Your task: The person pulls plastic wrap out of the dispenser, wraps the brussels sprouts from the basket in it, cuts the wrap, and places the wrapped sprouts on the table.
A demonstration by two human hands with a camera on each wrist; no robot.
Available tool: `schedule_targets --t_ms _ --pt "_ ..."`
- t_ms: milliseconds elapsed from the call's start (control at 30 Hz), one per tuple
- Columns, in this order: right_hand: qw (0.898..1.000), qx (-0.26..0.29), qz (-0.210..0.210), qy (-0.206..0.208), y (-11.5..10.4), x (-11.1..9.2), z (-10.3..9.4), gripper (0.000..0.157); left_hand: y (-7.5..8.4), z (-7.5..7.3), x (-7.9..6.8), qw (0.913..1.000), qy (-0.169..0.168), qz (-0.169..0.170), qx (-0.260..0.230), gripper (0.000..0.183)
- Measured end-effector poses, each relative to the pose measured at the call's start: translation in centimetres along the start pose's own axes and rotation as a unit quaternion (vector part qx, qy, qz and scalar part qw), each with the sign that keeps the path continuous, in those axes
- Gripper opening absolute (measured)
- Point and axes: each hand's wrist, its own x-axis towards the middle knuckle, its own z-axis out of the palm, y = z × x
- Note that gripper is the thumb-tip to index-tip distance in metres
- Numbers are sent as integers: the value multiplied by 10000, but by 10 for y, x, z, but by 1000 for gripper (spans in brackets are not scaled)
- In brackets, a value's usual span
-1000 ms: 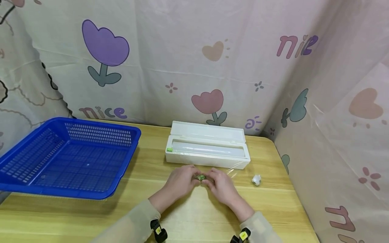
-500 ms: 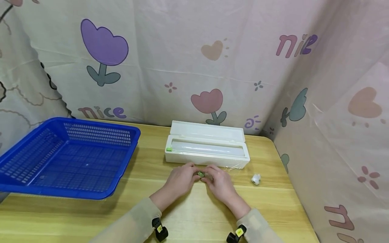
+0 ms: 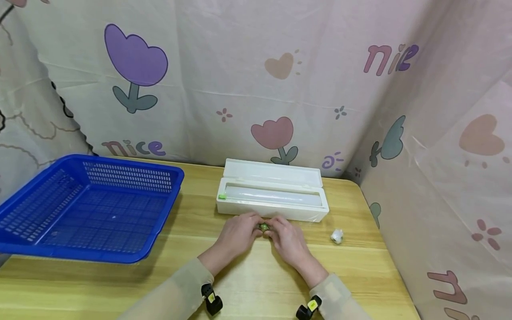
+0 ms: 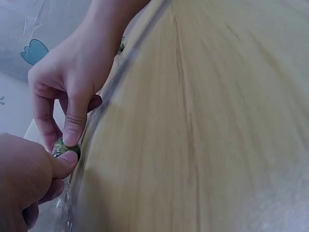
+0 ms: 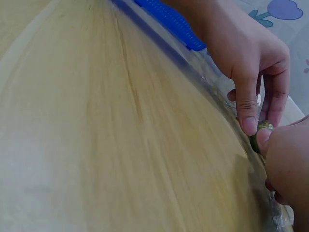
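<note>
Both hands meet in front of the white box, pinching a small, round, mottled green object (image 3: 264,227) between thumbs and fingers. My left hand (image 3: 239,233) holds it from the left, my right hand (image 3: 289,242) from the right. In the left wrist view, the green object (image 4: 59,147) shows between the two thumbs, with crinkled clear film (image 4: 63,210) below. The right wrist view also shows part of the green object (image 5: 264,125); the fingers cover the rest. Its exact kind cannot be told.
An open white cling film dispenser (image 3: 272,212) with a film roll (image 3: 276,195) stands just beyond the hands. To the right lies a small lump in clear wrap (image 3: 337,236). A blue plastic basket (image 3: 160,231) occupies the table's left. Patterned curtain (image 3: 224,53) encloses the back.
Both hands have shifted slightly toward the dispenser, and the green object has turned a little between the fingers. The clear film strands beside the right hand no longer show. Basket and lump stay put.
</note>
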Motion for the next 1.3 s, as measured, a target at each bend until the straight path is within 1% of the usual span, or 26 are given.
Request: schedule_targets --t_ms 167,400,567,667,767,833,900,1000,1067,1167,1300 --pt "9992 53 -265 289 3 0 1 31 -2 1 1 9999 42 -9 99 23" --pt "9985 155 -369 365 4 1 1 36 -2 2 0 9998 61 15 185 22" --pt "9983 303 -301 396 5 -1 0 32 0 0 -1 9999 2 51 91 24" --pt "9985 404 -200 312 6 -2 -2 25 0 -2 -2 9999 -35 91 76 26" --pt "9985 473 -116 243 5 -3 -4 19 1 -6 -4 9998 -57 132 128 28" --pt "9985 488 -82 229 5 -3 -4 19 2 -12 -6 9999 -26 103 26 30" --pt "9984 511 -52 219 4 -3 -5 18 1 -18 -7 9998 151 109 -97 34" --pt "9983 537 -29 213 4 -3 -5 18 -3 -29 -7 9975 644 120 -281 40" --pt "9984 526 -26 214 4 -3 -5 18 -7 -36 -7 9945 998 160 -270 45" --pt "9985 488 -30 227 4 -4 -4 20 -14 -47 -6 9916 1285 -11 -137 55" --pt "9988 446 39 176 3 -4 -5 21 -26 -60 -6 9888 1413 -484 -24 69"
